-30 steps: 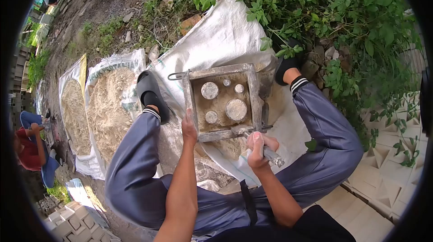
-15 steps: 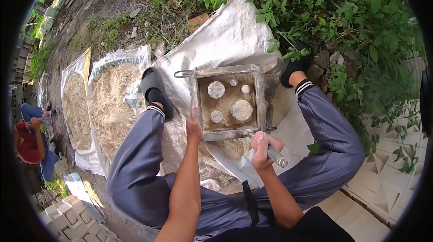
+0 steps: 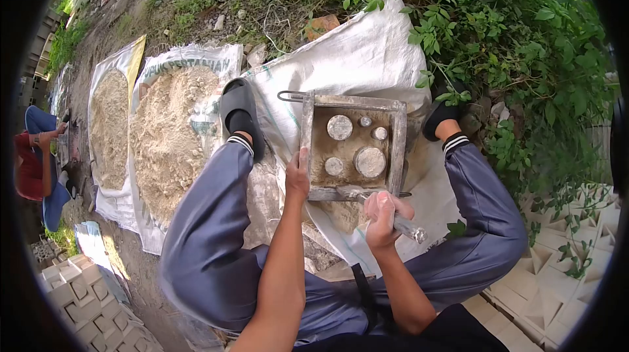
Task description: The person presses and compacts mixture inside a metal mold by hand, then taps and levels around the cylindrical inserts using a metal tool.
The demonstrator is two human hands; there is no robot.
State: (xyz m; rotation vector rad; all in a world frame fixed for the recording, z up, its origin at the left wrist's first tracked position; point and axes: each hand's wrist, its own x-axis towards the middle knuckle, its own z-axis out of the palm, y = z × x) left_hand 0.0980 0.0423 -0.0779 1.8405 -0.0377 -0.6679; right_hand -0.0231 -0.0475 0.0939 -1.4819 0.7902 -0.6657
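A square wooden mould frame (image 3: 400, 136) lies on the white sack between my feet. Inside it, several round dusty discs of different sizes, such as the large disc (image 3: 369, 162), stand on a sandy base. My left hand (image 3: 298, 178) grips the frame's near left corner, fingers along the outer side. Over the near right corner, my right hand (image 3: 386, 217) is closed round the grey, dusty handle (image 3: 411, 228) of a hand tool. The tool's far end rests by the near rail; its shape is partly hidden by my fingers.
My sandalled feet flank the frame. To the left lie sacks heaped with pale powder (image 3: 173, 149). Green plants (image 3: 498, 37) crowd the upper right, and patterned pale blocks (image 3: 563, 247) stand at the lower right. Another person (image 3: 39, 162) sits at the far left.
The whole view has shifted, so the frame, sacks and feet appear further right. Both hands keep their places at the frame, and the right still grips the tool.
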